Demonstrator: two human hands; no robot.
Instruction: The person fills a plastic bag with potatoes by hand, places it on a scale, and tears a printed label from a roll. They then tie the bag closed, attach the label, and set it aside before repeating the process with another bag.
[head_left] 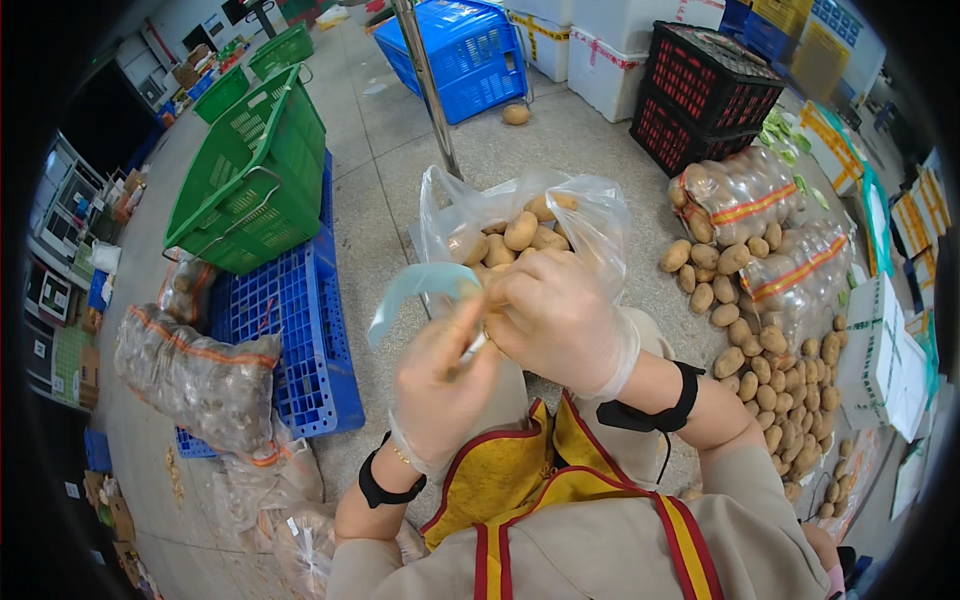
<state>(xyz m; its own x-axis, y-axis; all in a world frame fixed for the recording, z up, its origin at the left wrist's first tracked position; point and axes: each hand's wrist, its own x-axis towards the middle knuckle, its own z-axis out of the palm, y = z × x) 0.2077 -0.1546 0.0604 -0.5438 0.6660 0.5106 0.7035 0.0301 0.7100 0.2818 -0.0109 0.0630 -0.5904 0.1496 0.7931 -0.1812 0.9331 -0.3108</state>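
Note:
A clear plastic bag (600, 215) stands open in front of me, with several potatoes (521, 231) inside. Over its near edge my two hands meet, both in thin see-through gloves and slightly blurred. My left hand (440, 385) is closed in a pinch on a curved pale blue strip (408, 290) that arcs out to the left. Against its fingertips, my right hand (560, 315) is also closed; what those fingers grip is hidden. A small whitish piece shows between the left fingers, too blurred to name.
A metal pole (428, 85) rises behind the bag. Left are a green basket (245, 170), a blue pallet (325, 340) and a filled mesh sack (190, 370). Loose potatoes (770, 385) and potato sacks (745, 195) lie right, near black crates (700, 95). A blue crate (455, 60) stands ahead.

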